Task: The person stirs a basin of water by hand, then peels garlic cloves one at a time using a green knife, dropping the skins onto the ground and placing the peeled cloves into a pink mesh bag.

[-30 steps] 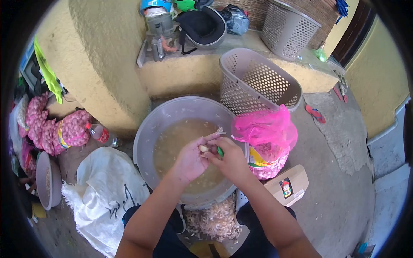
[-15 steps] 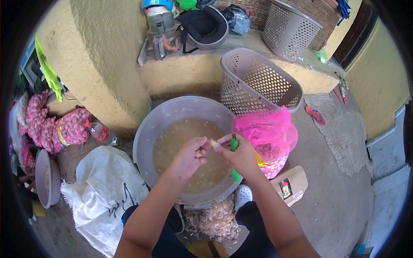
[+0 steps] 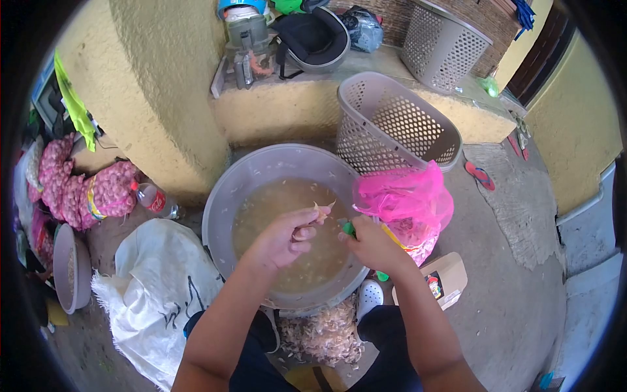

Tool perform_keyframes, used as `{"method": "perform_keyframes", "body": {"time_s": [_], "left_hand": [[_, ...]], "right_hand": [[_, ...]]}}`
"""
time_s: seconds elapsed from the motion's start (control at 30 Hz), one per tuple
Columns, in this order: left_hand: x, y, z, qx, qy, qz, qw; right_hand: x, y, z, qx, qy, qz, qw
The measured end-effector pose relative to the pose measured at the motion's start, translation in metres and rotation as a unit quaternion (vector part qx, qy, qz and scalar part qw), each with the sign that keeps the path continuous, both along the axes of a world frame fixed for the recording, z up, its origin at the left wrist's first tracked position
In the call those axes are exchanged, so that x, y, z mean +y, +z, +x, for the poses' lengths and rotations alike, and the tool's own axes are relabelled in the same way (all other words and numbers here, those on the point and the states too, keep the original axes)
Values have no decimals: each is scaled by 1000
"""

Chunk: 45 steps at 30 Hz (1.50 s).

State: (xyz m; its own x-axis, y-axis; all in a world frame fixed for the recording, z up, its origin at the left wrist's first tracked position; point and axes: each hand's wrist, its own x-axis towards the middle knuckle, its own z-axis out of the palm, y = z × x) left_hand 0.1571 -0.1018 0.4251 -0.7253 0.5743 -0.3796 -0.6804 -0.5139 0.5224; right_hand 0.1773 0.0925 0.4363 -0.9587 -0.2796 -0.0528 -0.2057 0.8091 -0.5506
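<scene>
Over the basin, my left hand (image 3: 287, 238) is closed, with a garlic clove (image 3: 321, 213) between thumb and fingertips and loose skin sticking out from it. Another pale piece seems tucked in its curled fingers. My right hand (image 3: 375, 245) grips a small knife by its green handle (image 3: 349, 228), just to the right of the clove and apart from it. Its blade is hard to make out. Beneath both hands stands the large grey basin (image 3: 219, 219), holding cloudy water with pale bits floating in it and stuck to its inner wall.
A pink mesh bag of garlic (image 3: 418, 196) leans by the basin's right side, before a perforated basket (image 3: 398, 130). Garlic skins (image 3: 323, 336) lie between my feet. At left are a white sack (image 3: 160, 281), a cola bottle (image 3: 157, 199) and more garlic bags (image 3: 111, 189).
My right hand has moved right and down, away from the clove, and the knife has turned from lying along the fingers to pointing forward. The left hand still holds the clove, now with loosened skin.
</scene>
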Motion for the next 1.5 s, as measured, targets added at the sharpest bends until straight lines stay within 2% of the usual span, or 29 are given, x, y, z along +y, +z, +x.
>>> {"method": "perform_keyframes", "body": {"time_s": [0.03, 0.13, 0.23, 0.33, 0.43, 0.8, 1.03, 1.2, 1.5], "left_hand": [[0, 0, 0, 7, -4, 1, 1000], [-1, 3, 1, 27, -18, -3, 999], [-2, 6, 2, 40, -34, -14, 999], [-2, 8, 2, 46, -58, -23, 997], [-2, 13, 4, 50, -82, -25, 995], [0, 9, 6, 16, -105, 50, 993], [4, 11, 11, 15, -86, 80, 993], [2, 13, 12, 11, -75, 100, 992], [13, 12, 15, 17, 18, 30, 999]], "right_hand": [[1, 2, -1, -28, 21, 19, 999], [1, 2, -6, -95, 5, -171, 981], [-2, 15, -6, -125, 0, -240, 963], [-7, 29, 0, -92, 24, -261, 961], [-8, 23, -1, -41, 29, -246, 968], [-10, 22, 1, -4, 31, -206, 978], [-14, 18, 2, 60, 27, -170, 983], [-19, 17, 4, 57, 23, -163, 985], [-20, 15, 4, 88, 25, -115, 989]]}}
